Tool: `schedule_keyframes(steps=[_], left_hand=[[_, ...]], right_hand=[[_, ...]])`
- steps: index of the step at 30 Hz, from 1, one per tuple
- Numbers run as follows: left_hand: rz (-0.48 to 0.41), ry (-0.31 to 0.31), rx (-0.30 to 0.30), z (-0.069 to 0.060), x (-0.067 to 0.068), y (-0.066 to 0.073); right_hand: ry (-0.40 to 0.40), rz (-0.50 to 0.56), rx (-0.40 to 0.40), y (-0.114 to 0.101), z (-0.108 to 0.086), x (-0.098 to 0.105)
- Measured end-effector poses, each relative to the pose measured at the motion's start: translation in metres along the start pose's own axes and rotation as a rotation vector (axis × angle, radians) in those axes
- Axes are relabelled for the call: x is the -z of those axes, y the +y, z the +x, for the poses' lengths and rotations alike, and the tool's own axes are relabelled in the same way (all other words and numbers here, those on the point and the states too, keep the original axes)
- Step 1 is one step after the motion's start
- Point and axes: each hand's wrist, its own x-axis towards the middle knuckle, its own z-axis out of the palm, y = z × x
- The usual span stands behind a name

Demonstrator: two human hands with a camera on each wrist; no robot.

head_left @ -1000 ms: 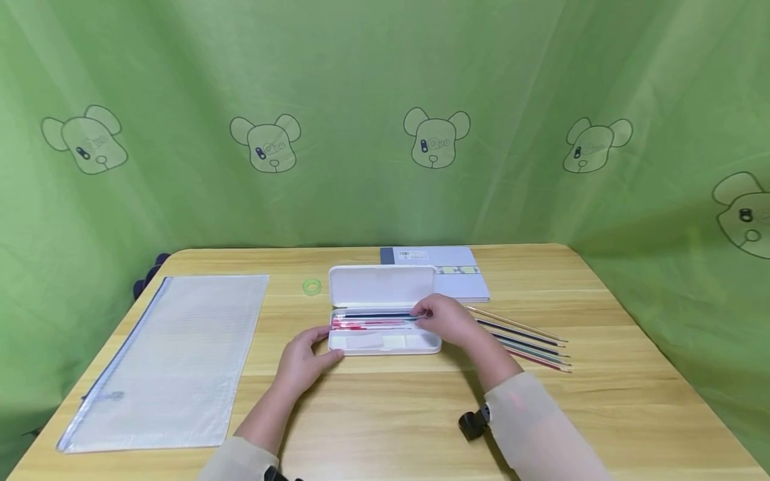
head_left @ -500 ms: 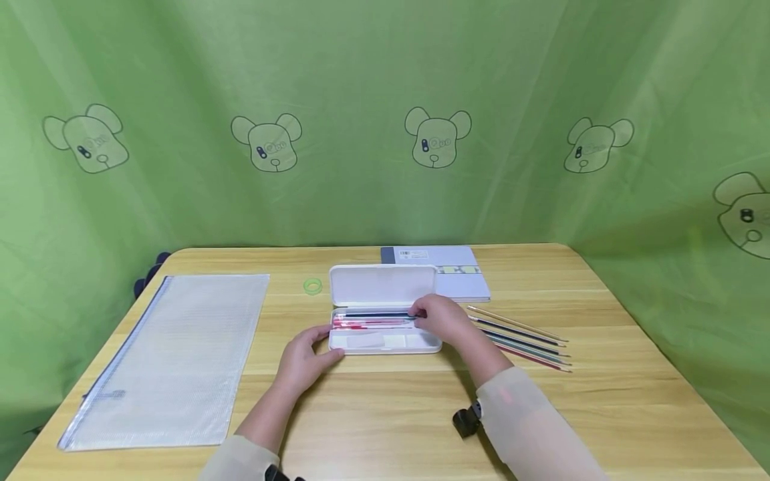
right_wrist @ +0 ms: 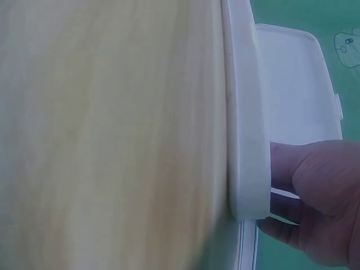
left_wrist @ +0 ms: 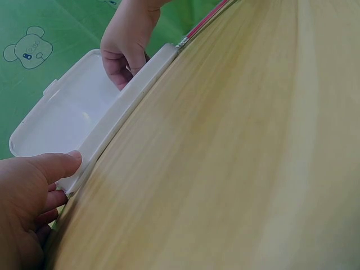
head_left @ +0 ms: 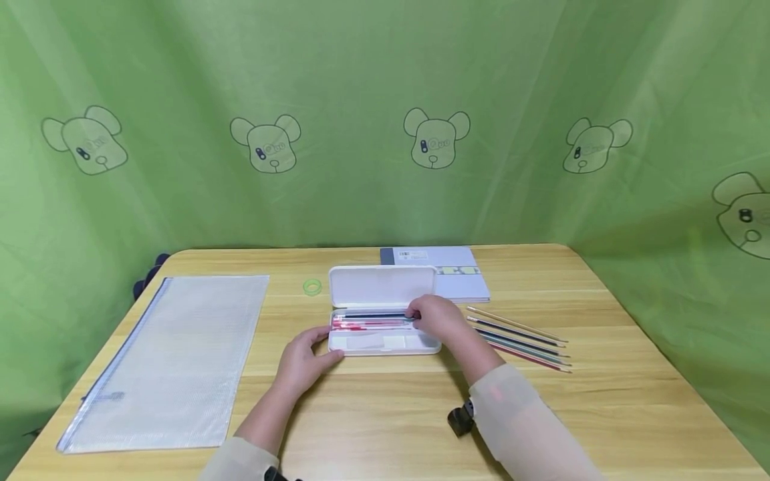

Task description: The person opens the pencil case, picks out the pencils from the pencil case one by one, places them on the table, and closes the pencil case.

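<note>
A white pencil case (head_left: 383, 286) stands with its lid raised in the middle of the table. Inside lie a dark pencil (head_left: 373, 315), several red-and-clear pens (head_left: 367, 325) and a whitish block (head_left: 365, 341). My left hand (head_left: 303, 361) grips the case's left end, thumb at the front corner; the left wrist view shows the thumb (left_wrist: 62, 165) on the front wall. Reaching into the right end, my right hand (head_left: 442, 319) has curled fingers pinching the dark pencil's right end; the fingertips are partly hidden. The right wrist view shows these fingers (right_wrist: 284, 211) behind the case wall.
Several pencils (head_left: 520, 341) lie fanned out right of the case. A grey-blue notebook (head_left: 460, 286) lies behind it. A green tape ring (head_left: 312, 287) sits left of the case, and a translucent zip pouch (head_left: 168, 361) covers the table's left side. A green curtain (head_left: 361, 200) hangs behind.
My right hand and forearm have shifted slightly left, uncovering more of the loose pencils' near ends. My left hand and the case stay in place.
</note>
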Motion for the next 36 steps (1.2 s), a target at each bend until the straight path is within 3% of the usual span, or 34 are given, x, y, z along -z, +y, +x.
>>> schedule_keyframes(steps=[14, 23, 36], left_hand=[[-0.002, -0.002, -0.001, 0.001, 0.000, -0.001], [-0.004, -0.004, 0.002, 0.001, 0.000, -0.001], [-0.002, -0.008, 0.014, 0.000, 0.000, 0.000]], right_hand=[[-0.033, 0.063, 0.004, 0.005, -0.001, -0.005], [0.014, 0.103, 0.084, 0.010, -0.007, -0.003], [-0.014, 0.313, 0.055, 0.024, -0.017, 0.004]])
